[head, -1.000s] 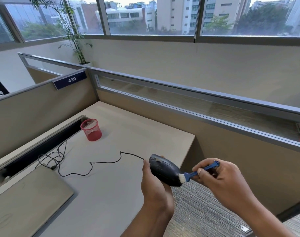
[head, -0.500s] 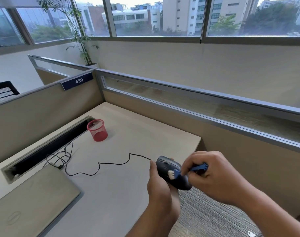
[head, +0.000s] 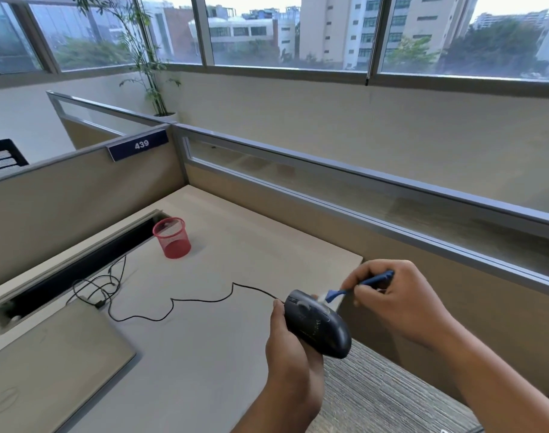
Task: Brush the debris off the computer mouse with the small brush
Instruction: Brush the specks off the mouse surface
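My left hand grips a dark wired computer mouse from below and holds it up over the desk's right edge. Its black cable trails left across the desk. My right hand pinches the blue handle of a small brush. The white bristles touch the mouse's far right side near the front.
A red mesh cup stands at the back of the beige desk. A closed grey laptop lies at the near left, beside a cable trough. Partition walls enclose the desk at the back and left. Striped carpet shows at the right.
The brush has moved from the mouse's rear end, across its top, to the front right side. The view has shifted, with the hands now further right.
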`<state>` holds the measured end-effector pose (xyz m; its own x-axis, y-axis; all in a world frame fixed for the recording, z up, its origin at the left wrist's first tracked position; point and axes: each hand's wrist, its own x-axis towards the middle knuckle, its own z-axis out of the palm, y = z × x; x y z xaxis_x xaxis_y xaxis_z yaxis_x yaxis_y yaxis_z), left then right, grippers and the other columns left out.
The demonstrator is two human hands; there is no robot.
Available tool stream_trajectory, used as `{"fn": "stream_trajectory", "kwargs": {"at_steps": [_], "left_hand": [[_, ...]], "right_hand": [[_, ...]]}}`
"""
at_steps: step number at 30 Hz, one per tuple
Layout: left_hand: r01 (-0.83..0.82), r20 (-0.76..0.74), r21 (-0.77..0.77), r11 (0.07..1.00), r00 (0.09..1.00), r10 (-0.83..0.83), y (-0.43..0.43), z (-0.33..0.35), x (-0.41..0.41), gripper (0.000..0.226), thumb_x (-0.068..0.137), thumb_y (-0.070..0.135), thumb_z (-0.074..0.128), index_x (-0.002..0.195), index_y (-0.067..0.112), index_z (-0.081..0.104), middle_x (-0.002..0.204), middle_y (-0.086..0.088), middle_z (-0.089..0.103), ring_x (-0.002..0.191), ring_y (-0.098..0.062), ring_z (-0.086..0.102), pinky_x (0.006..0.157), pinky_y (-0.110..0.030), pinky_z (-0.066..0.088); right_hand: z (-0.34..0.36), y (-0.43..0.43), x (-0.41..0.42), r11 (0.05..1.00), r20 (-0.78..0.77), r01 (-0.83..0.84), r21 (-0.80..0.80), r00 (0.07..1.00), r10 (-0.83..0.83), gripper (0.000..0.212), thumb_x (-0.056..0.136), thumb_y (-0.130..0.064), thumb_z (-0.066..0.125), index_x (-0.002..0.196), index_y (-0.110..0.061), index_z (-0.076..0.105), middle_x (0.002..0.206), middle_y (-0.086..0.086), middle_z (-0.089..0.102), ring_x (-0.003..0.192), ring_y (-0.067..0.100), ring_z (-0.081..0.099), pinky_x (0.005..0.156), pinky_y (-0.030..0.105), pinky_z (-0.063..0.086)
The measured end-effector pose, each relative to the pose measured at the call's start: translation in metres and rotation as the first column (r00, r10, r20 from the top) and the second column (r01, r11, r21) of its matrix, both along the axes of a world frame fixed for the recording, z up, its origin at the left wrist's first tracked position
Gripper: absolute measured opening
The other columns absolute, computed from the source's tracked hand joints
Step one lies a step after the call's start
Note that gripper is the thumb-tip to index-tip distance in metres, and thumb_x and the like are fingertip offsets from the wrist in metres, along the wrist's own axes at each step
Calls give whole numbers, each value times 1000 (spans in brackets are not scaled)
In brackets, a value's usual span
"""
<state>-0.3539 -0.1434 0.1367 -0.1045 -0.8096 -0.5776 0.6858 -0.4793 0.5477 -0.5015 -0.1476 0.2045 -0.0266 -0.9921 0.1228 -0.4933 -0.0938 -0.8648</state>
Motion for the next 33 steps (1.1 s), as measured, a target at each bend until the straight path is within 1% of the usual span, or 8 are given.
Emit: {"fn": "stream_trajectory", "kwargs": {"at_steps": [2, 6, 10, 15, 21, 26, 29, 33], "left_hand": [[22, 9, 1, 1000, 1000, -22, 1, 0, 0, 59, 98, 60, 31, 126, 18, 62, 119, -16, 70, 108, -29, 64, 75, -39, 48], [33, -1, -8, 999, 999, -33, 1, -1, 0, 55, 99, 55, 35, 126, 16, 63, 114, -18, 73, 107, -31, 66, 85, -43, 50], [-10, -3, -45, 999, 1000, 10, -3, -4, 7, 62, 99, 57, 32, 123, 9, 64, 110, -19, 74, 98, -29, 70, 80, -40, 53], [-15, 21, -49, 999, 1000, 16, 0, -4, 5, 56, 99, 54, 36, 128, 13, 60, 120, -18, 70, 107, -28, 66, 84, -39, 51], [-59, -25, -50, 997, 998, 58, -1, -1, 7, 58, 100, 53, 35, 126, 8, 62, 118, -18, 71, 109, -29, 67, 93, -40, 50], [-49, -1, -32, 998, 999, 49, 0, -4, 12, 56, 99, 55, 34, 127, 14, 59, 118, -16, 70, 104, -27, 66, 77, -37, 52], [-38, -1, -53, 998, 999, 38, 1, -4, 7, 56, 100, 53, 36, 132, 13, 57, 120, -17, 69, 107, -27, 65, 91, -39, 50], [-56, -25, -60, 997, 998, 55, -2, -1, 9, 65, 100, 56, 31, 127, 4, 59, 118, -24, 68, 105, -33, 65, 106, -49, 44]], "right_hand": [[0, -6, 6, 1000, 38, 18, -16, 999, -18, 31, 77, 0, 63, 71, -27, 78, 62, 3, 74, 53, 24, 61, 56, 27, 51], [-3, -17, 21, 995, 23, -66, 73, 998, 65, 29, 78, 0, 64, 68, -23, 77, 61, -5, 74, 51, 6, 62, 56, 21, 51], [0, -6, 9, 989, -91, -108, 102, 989, 117, 20, 72, -10, 66, 67, -26, 76, 62, 3, 72, 45, 3, 47, 47, 18, 41], [8, -9, 10, 998, -56, -66, -15, 996, 65, 21, 75, -10, 67, 70, -28, 77, 57, -1, 68, 43, 0, 43, 46, 13, 36], [2, -5, 22, 992, -201, -112, 54, 972, 121, 17, 63, -33, 59, 71, -32, 74, 65, 1, 71, 46, 7, 47, 50, 30, 48], [5, 6, 8, 995, -184, -94, -14, 979, 90, 13, 68, -27, 64, 70, -34, 75, 63, 3, 71, 46, 7, 46, 46, 26, 45], [4, 3, 19, 991, -167, -123, -53, 979, 113, 20, 77, -13, 68, 75, -31, 77, 69, -10, 72, 47, 6, 50, 48, 18, 46], [1, 13, 22, 975, -323, -223, 2, 922, 211, 20, 68, -33, 57, 78, -33, 75, 70, -14, 73, 63, 8, 66, 62, 31, 58]]}}
